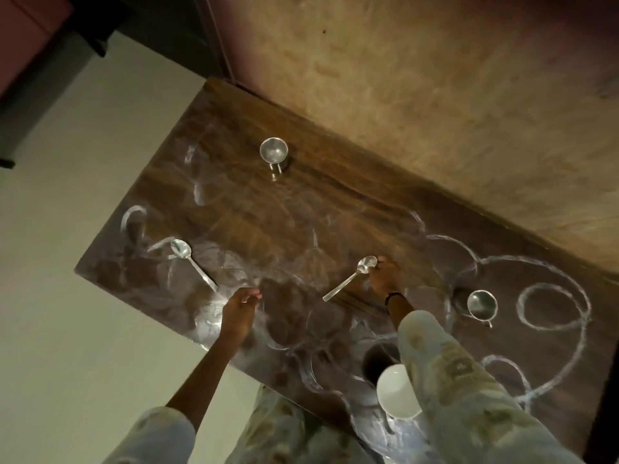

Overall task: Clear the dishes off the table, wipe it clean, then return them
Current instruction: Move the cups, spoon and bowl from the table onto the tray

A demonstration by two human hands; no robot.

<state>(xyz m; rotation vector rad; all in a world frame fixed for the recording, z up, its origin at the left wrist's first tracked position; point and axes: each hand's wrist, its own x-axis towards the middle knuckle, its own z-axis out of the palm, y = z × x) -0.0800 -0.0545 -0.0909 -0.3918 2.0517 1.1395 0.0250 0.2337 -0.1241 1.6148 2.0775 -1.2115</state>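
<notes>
A dark brown wooden table (335,202) with white chalky rings and smears across its top stands against a rough tan wall (435,78), with a pale floor (67,262) to its left. No brand, label or writing can be read on anything here.

The right hand (385,274) reaches over the middle of the table and its fingertips pinch the bowl end of a steel spoon (350,277), whose handle points back toward the near edge. A dark band sits on that wrist, above a pale patterned sleeve (452,380).

The left hand (239,309) hovers over the near-left part of the table with its fingers relaxed and holding nothing, just beside the handle tip of a second steel spoon (191,262) that lies flat on the table.

A shiny steel cup (274,154) stands upright near the far edge. Another small steel cup with a handle (480,306) stands to the right of the right arm, beside a chalk ring. A round white ceramic bowl (398,391) sits near the near edge, partly hidden by the right sleeve.
</notes>
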